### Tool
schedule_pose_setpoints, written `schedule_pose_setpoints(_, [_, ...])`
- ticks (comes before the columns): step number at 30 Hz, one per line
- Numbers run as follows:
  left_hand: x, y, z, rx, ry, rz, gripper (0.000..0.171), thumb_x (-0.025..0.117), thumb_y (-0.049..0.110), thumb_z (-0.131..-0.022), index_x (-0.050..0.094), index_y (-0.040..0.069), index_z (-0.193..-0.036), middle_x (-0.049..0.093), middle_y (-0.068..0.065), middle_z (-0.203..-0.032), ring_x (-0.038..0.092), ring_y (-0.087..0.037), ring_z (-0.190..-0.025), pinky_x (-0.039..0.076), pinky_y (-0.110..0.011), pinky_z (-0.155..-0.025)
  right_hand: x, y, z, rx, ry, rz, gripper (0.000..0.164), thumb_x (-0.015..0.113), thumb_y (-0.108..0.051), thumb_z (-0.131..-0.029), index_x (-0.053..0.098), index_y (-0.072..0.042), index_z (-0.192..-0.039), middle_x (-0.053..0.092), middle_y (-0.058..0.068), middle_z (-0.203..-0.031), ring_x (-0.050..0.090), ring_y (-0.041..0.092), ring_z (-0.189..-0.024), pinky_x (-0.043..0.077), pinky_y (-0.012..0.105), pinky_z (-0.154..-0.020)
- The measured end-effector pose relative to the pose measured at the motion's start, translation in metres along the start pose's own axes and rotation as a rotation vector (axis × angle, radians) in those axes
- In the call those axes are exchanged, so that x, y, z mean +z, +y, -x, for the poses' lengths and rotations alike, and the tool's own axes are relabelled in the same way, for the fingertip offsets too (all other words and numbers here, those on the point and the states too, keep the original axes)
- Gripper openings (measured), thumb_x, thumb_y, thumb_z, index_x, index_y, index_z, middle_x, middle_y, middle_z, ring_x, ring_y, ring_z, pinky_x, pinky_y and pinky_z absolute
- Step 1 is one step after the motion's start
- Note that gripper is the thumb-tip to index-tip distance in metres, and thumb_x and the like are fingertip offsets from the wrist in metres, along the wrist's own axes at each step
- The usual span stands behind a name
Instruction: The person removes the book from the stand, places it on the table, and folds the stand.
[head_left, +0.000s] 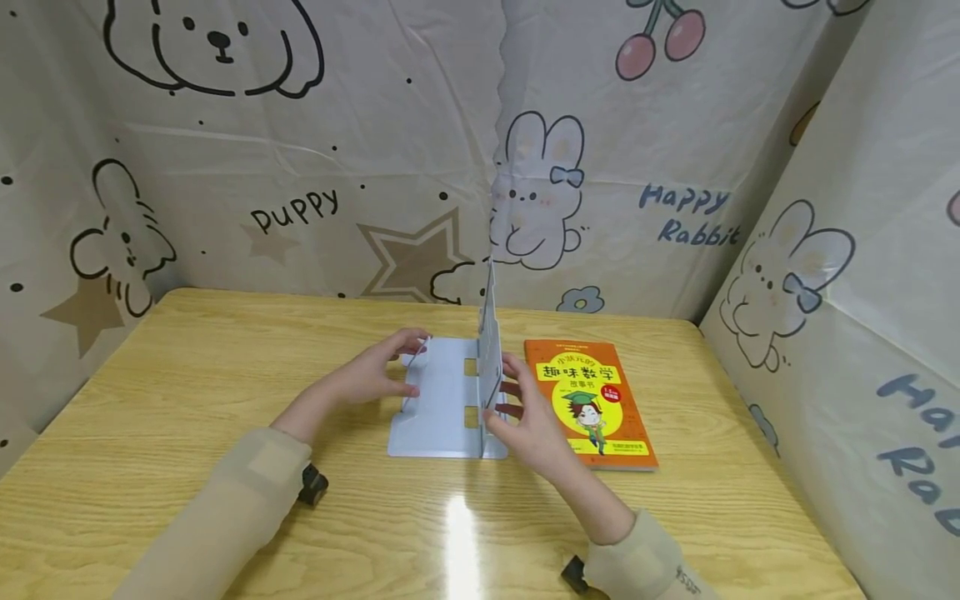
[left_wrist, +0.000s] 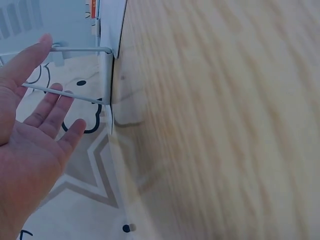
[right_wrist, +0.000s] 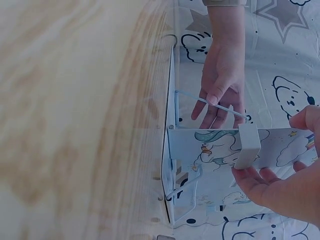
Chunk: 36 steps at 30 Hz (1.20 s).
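Note:
A white metal book stand (head_left: 438, 408) lies with its base flat on the table and one panel (head_left: 490, 358) standing upright. My left hand (head_left: 375, 367) is at the base's left end, thumb and loosely spread fingers about a raised wire loop (left_wrist: 82, 49). In the left wrist view the thumb meets one side of the loop, and the fingertips lie near the other. My right hand (head_left: 536, 417) grips the upright panel's edge between thumb and fingers. A unicorn print covers this panel in the right wrist view, where the fingertips reach a pale folded lip (right_wrist: 249, 147).
An orange and yellow book (head_left: 592, 400) lies flat just right of the stand, partly behind my right hand. The wooden table (head_left: 187, 367) is enclosed at the back and sides by printed cloth (head_left: 420, 150). A small black piece (head_left: 313, 485) shows at my left cuff.

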<state>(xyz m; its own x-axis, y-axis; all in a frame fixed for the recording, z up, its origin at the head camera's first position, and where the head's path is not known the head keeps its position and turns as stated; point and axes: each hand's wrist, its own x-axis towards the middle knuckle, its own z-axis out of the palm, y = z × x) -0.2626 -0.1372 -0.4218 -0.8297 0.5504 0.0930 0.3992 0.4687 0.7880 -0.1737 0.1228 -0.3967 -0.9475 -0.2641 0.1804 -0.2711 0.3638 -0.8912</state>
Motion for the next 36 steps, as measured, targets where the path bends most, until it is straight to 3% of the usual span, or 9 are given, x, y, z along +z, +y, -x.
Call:
schedule_pose_setpoints(8, [0.001, 0.003, -0.003, 0.006, -0.019, -0.034, 0.075, 0.073, 0.014, -0.072, 0.032, 0.020, -0.135, 0.042, -0.009, -0.133, 0.038, -0.022, -0.123, 0.027, -0.046, -0.104, -0.001, -0.001, 0.000, -0.002, -0.012, -0.004, 0.077, 0.063, -0.008, -0.075, 0.023, -0.031, -0.136, 0.035, -0.002, -0.135, 0.045, 0.020, -0.113, 0.046, 0.039, -0.091])
schedule_pose_setpoints(16, [0.004, 0.006, -0.007, 0.032, -0.038, -0.051, 0.076, 0.073, 0.017, -0.073, 0.032, 0.024, -0.136, 0.039, -0.006, -0.136, 0.037, -0.020, -0.123, 0.029, -0.046, -0.103, -0.004, -0.038, 0.009, 0.047, -0.032, -0.039, 0.074, 0.060, 0.000, -0.076, 0.023, -0.018, -0.137, 0.033, 0.007, -0.137, 0.043, 0.029, -0.115, 0.040, 0.047, -0.095])
schedule_pose_setpoints(20, [0.005, 0.008, -0.008, 0.032, -0.036, -0.075, 0.076, 0.074, 0.017, -0.072, 0.034, 0.024, -0.135, 0.040, -0.005, -0.134, 0.038, -0.020, -0.121, 0.031, -0.044, -0.103, -0.004, -0.032, 0.007, 0.029, -0.032, -0.047, 0.074, 0.060, -0.001, -0.075, 0.024, -0.018, -0.137, 0.033, 0.007, -0.137, 0.043, 0.029, -0.115, 0.041, 0.047, -0.094])
schedule_pose_setpoints(27, [0.007, 0.011, -0.008, 0.033, -0.028, -0.101, 0.076, 0.075, 0.016, -0.071, 0.036, 0.023, -0.135, 0.042, -0.004, -0.131, 0.040, -0.021, -0.119, 0.034, -0.044, -0.100, -0.001, -0.005, 0.000, 0.016, -0.019, -0.006, 0.076, 0.063, -0.005, -0.076, 0.023, -0.031, -0.135, 0.034, -0.004, -0.136, 0.045, 0.019, -0.113, 0.045, 0.036, -0.092])
schedule_pose_setpoints(36, [0.015, 0.011, -0.014, 0.022, -0.053, -0.161, 0.072, 0.075, 0.016, -0.071, 0.040, 0.019, -0.133, 0.042, -0.003, -0.131, 0.040, -0.022, -0.120, 0.036, -0.041, -0.100, 0.000, -0.003, 0.000, 0.000, -0.017, -0.009, 0.075, 0.063, -0.006, -0.076, 0.023, -0.031, -0.135, 0.035, -0.003, -0.135, 0.046, 0.021, -0.113, 0.045, 0.038, -0.091])
